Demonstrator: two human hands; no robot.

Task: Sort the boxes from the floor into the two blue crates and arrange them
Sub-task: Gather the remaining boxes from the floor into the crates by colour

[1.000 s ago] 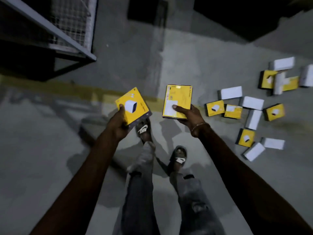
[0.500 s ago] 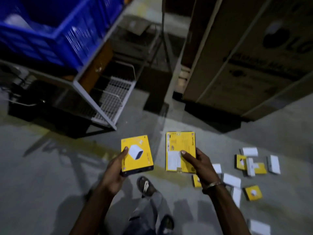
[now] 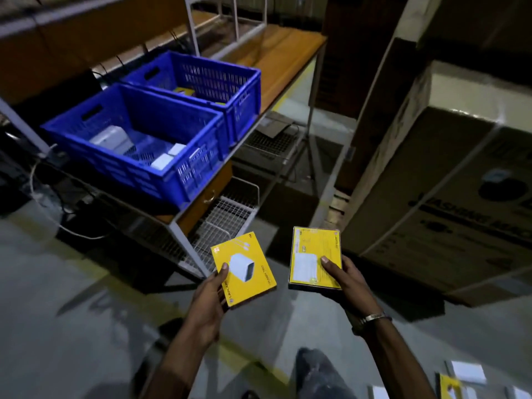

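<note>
Yellow box (image 3: 244, 268) with a white charger pictured on its face, held in left hand (image 3: 207, 295), thumb pressed on the front and fingers curled underneath. Second yellow box (image 3: 315, 258), printed back side up with a white label, gripped in right hand (image 3: 347, 280), thumb on top, fingers wrapped below; metal bracelet (image 3: 373, 317) on that wrist. Both boxes carried above the grey floor (image 3: 57, 312), side by side but apart. Ahead and to the left, two blue crates touching on the desk (image 3: 282, 53): nearer crate (image 3: 138, 139) with several white boxes (image 3: 112, 138) inside, farther crate (image 3: 201, 84) with something yellow at the bottom, too small to make out. Large cardboard cartons (image 3: 449, 197) stacked at right. More white and yellow boxes (image 3: 467, 372) lying on the floor at lower right.
</note>
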